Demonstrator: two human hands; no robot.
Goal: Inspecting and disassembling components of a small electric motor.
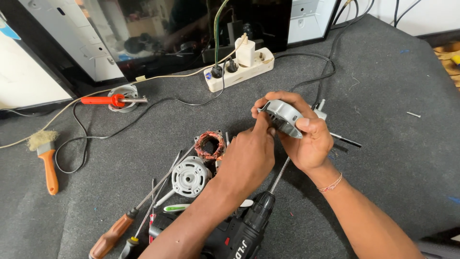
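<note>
Right hand (306,136) cupped around motor cover (283,117)

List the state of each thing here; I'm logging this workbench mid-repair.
Round grey metal motor cover: lifted off the mat, gripped by right hand, left hand pinching its edge.
Copper-wound stator: lying loose.
White round end cap: lying flat.
White power strip: plugs inserted.
Black cordless drill: lying down.
Orange-handled brush: lying flat.

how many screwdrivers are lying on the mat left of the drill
2, maybe more. A brown-handled screwdriver lies lowest left; a black-handled one sits beside it, nearer the drill. A thin red-handled tool between them could be a third; arms may hide others.
</note>
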